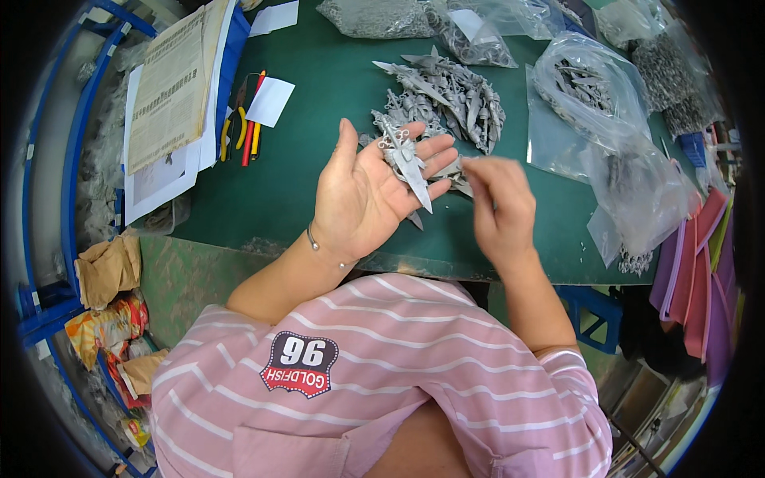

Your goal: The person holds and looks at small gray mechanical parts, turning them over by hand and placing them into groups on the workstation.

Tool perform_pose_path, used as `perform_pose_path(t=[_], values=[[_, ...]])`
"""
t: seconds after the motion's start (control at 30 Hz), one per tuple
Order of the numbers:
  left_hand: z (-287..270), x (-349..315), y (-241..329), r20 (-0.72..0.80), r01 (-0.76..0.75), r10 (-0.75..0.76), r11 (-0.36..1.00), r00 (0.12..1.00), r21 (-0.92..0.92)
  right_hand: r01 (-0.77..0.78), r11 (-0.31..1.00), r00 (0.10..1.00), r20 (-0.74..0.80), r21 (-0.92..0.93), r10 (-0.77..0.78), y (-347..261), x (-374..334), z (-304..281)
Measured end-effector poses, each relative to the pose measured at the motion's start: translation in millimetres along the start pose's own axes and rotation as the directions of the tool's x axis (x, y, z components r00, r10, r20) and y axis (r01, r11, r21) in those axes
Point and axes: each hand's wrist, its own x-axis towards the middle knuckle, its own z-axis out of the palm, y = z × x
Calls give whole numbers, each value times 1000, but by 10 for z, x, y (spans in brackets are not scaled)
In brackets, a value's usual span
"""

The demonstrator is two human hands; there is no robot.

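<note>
My left hand [358,187] is palm up with its fingers stretched out. Across its fingers lies a small bunch of grey dagger-shaped pieces [410,171], points toward me, with small loops at the far end. Just to the right, my right hand [504,203] has its fingers bent together, thumb close to the forefinger; whatever may be between them is too small to make out. Beyond both hands a pile of similar grey pieces [470,103] lies on the green table [319,80], and a few more show partly behind my left hand.
Clear plastic bags of grey parts [382,17] line the far edge, with another large bag [586,84] at the right. At the left lie pliers [241,111], a red pen-like tool [250,131], a white card [271,101] and papers [171,95]. A blue rack [80,127] stands beyond.
</note>
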Motion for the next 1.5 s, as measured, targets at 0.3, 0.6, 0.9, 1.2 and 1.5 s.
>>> perform_pose_path(t=[0.3, 0.6, 0.9, 1.2, 1.5], values=[[46, -15, 21, 42, 25, -25, 1000, 999, -3, 11, 973, 968, 248, -229, 48, 329, 42, -25], [26, -2, -3, -2, -35, 36, 974, 999, 223, -105, 979, 963, 228, -174, 143, 399, -44, -57], [-137, 32, 6, -230, -48, 277, 729, 933, 683, -584, 688, 807, 396, 431, 437, 181, 100, -301], [-87, -9, -101, -170, 139, -16, 648, 985, 749, -550, 482, 813, 305, 681, 497, -75, 159, -139], [-106, -1, -113, -172, 3, 157, 730, 973, 684, -467, 507, 859, 236, 725, 454, -156, -101, 65]])
